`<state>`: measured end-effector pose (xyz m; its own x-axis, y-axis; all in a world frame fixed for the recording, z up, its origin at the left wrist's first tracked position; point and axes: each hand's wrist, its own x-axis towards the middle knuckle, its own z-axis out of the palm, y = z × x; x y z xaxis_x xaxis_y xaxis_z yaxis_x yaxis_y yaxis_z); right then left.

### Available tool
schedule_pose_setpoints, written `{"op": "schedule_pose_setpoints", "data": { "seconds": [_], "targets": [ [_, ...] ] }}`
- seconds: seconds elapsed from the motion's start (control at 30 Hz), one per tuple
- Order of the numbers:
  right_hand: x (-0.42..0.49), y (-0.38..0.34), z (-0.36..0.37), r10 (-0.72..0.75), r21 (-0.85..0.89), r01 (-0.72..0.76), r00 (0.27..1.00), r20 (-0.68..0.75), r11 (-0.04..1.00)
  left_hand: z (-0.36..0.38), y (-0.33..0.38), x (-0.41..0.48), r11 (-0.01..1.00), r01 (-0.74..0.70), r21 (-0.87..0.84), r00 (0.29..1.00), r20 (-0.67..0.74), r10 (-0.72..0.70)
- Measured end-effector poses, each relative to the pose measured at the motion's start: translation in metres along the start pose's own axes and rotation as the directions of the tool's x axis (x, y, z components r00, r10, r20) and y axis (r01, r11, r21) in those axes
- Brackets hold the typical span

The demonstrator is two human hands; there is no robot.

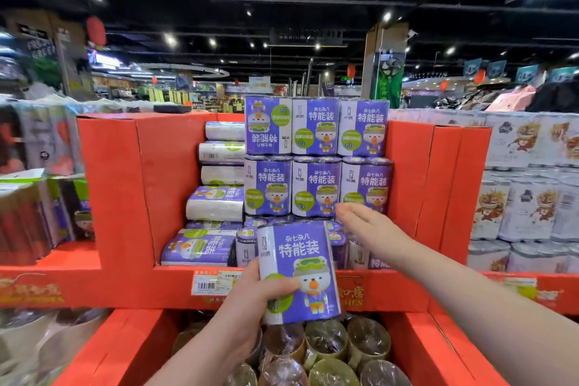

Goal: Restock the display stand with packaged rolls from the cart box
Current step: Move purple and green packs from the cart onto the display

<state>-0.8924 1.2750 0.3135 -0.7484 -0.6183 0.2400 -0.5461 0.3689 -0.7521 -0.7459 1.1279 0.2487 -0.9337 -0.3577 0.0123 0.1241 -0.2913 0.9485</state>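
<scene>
Placement step in hand. Left grip curls round a purple roll pack, upright, held above the cart box and short of the red display stand. Right grip is spread, fingers straight, near the stacked packs; contact I cannot confirm. Recommended: seat the pack label-forward, square on the low front row, while steadying the stack.

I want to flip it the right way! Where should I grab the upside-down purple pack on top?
Probably from the front and above: the upside-down pack stands at the top row's left end, its top free. Its right side touches a neighbour pack, so wrap fingers over the top edge and front.
</scene>
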Motion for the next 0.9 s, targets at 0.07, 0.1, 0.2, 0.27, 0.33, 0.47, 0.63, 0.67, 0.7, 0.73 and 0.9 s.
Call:
{"op": "schedule_pose_setpoints", "data": {
  "seconds": [0.07, 0.1, 0.2, 0.27, 0.33, 0.47, 0.63, 0.67, 0.7, 0.73, 0.9],
  "targets": [
    [-0.007, -0.016, 0.003, -0.031, 0.079, 0.020, 0.991, 0.132, 0.997, 0.006, 0.009, 0.002, 0.999, -0.036, 0.023, 0.999, 0.030, 0.036],
    [-0.006, -0.019, 0.002, -0.063, 0.047, 0.055, 0.984, 0.164, 0.997, 0.010, 0.014, 0.004, 0.997, -0.055, 0.047, 0.998, 0.046, 0.053],
    [0.000, -0.030, -0.009, -0.104, 0.034, 0.100, 0.982, 0.156, 0.994, 0.019, 0.025, 0.012, 0.988, -0.091, 0.125, 0.995, 0.057, 0.084],
    [0.008, -0.039, -0.021, -0.095, -0.001, 0.096, 0.979, 0.180, 0.995, 0.026, 0.033, 0.020, 0.972, -0.121, 0.202, 0.992, 0.055, 0.112],
    [0.016, -0.047, -0.037, -0.082, -0.117, 0.109, 0.973, 0.214, 0.987, 0.031, 0.041, 0.032, 0.921, -0.168, 0.351, 0.985, 0.083, 0.148],
    [0.037, -0.058, -0.070, -0.100, -0.385, 0.149, 0.985, 0.143, 0.911, 0.029, 0.047, 0.065, 0.599, -0.289, 0.747, 0.940, 0.105, 0.324],
    [0.059, -0.047, -0.093, -0.052, -0.697, 0.083, 0.996, 0.066, 0.712, 0.000, 0.039, 0.096, -0.286, -0.163, 0.944, 0.964, 0.215, 0.159],
    [0.061, -0.044, -0.092, -0.037, -0.766, 0.076, 0.997, 0.068, 0.639, -0.003, 0.035, 0.098, -0.344, -0.160, 0.925, 0.973, 0.207, 0.103],
    [0.063, -0.042, -0.088, -0.030, -0.837, 0.074, 0.997, 0.068, 0.543, -0.005, 0.032, 0.101, -0.372, -0.161, 0.914, 0.975, 0.207, 0.087],
    [0.064, -0.040, -0.084, -0.027, -0.894, 0.070, 0.998, 0.065, 0.443, -0.007, 0.030, 0.102, -0.383, -0.164, 0.909, 0.972, 0.215, 0.095],
    [0.068, -0.035, -0.078, 0.011, -0.981, 0.029, 0.999, 0.031, 0.190, -0.009, 0.030, 0.105, -0.403, -0.171, 0.899, 0.964, 0.237, 0.120]
  ]
}}
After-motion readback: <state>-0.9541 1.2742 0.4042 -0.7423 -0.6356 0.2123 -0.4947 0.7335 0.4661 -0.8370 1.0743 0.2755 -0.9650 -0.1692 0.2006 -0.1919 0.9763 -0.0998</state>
